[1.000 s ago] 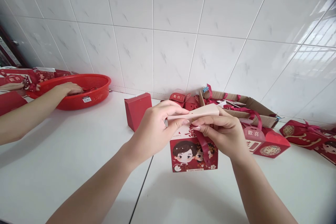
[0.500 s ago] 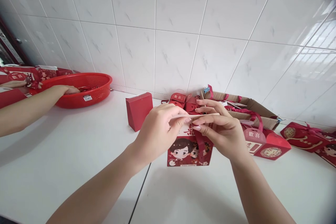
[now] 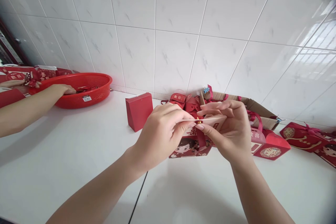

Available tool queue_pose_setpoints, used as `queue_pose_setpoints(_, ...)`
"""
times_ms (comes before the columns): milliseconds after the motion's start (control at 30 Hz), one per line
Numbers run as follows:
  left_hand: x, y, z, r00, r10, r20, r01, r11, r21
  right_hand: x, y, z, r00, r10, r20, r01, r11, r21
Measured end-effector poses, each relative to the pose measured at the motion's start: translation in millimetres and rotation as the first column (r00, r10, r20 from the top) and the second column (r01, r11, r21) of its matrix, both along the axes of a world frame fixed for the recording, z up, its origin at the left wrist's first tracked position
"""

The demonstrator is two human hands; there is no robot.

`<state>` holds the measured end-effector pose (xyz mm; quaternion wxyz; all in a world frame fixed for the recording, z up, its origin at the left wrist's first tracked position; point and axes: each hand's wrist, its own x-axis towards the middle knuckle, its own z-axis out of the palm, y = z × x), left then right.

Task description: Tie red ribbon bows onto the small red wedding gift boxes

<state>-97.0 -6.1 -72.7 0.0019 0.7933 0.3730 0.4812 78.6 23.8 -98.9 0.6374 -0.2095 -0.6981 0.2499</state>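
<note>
In the middle of the view is a red gift box [image 3: 187,151] printed with cartoon faces. My left hand [image 3: 166,131] pinches the pale edge of its top flap between thumb and fingers. From the right, my right hand [image 3: 228,129] has its thumb at a small gold piece [image 3: 199,121] on that edge, its fingers behind the flap. A dark red ribbon [image 3: 201,139] hangs down the front of the box below my right thumb. My hands cover much of the box's upper part.
A plain red box [image 3: 139,111] stands left of my hands. Farther left, another person's hand [image 3: 68,89] reaches into a red plastic basket [image 3: 101,91]. Behind are a cardboard tray [image 3: 262,112] with ribbons and small red boxes [image 3: 177,98]; more gift boxes [image 3: 271,147] stand right.
The box has tilted and its lower edge has risen a little. My right hand has turned and shifted, its fingers now behind the flap, and the gold piece has come into view.
</note>
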Motion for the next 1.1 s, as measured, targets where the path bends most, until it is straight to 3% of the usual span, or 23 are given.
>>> queue_pose_setpoints(133, 0.4, 0.7, -2.6, 0.997, -0.068, -0.027, 0.066, 0.995, -0.068, -1.4, 0.6, -2.0, 0.998, -0.049, 0.036, 0.053, 0.988, -0.146)
queue_pose_setpoints(233, 5.0, 0.4, -6.2, 0.998, -0.033, -0.044, 0.029, 0.994, -0.108, -5.5, 1.4, -3.4, 0.995, -0.096, -0.017, 0.09, 0.973, -0.212)
queue_pose_setpoints(400, 14.1, 8.7, -17.6, 0.994, 0.099, -0.05, -0.1, 0.995, -0.022, -12.1, 0.1, -5.1, 0.996, -0.057, -0.065, 0.034, 0.949, -0.315)
queue_pose_setpoints(567, 9.2, 18.2, -20.9, 0.989, 0.15, -0.011, -0.149, 0.988, 0.04, -10.1, -0.5, -2.7, 0.991, -0.091, -0.097, 0.054, 0.943, -0.328)
queue_pose_setpoints(667, 0.9, 18.5, -15.1, 0.986, 0.146, 0.082, -0.141, 0.988, -0.065, -6.5, 0.6, -0.8, 0.987, -0.114, -0.115, 0.069, 0.938, -0.339)
queue_pose_setpoints(833, -16.4, 14.9, 0.3, 0.996, 0.077, 0.036, -0.061, 0.947, -0.316, 0.2, 3.4, 0.3, 0.986, -0.108, -0.128, 0.06, 0.941, -0.333)
queue_pose_setpoints(967, -33.0, 8.7, 15.1, 0.992, 0.115, 0.052, -0.093, 0.944, -0.315, 2.3, 3.5, -1.1, 0.997, -0.057, -0.06, 0.036, 0.952, -0.304)
queue_pose_setpoints(1100, -45.3, 2.4, 25.4, 0.984, 0.068, 0.166, -0.019, 0.959, -0.283, -1.4, 0.3, -4.5, 0.998, 0.021, 0.061, -0.008, 0.977, -0.212)
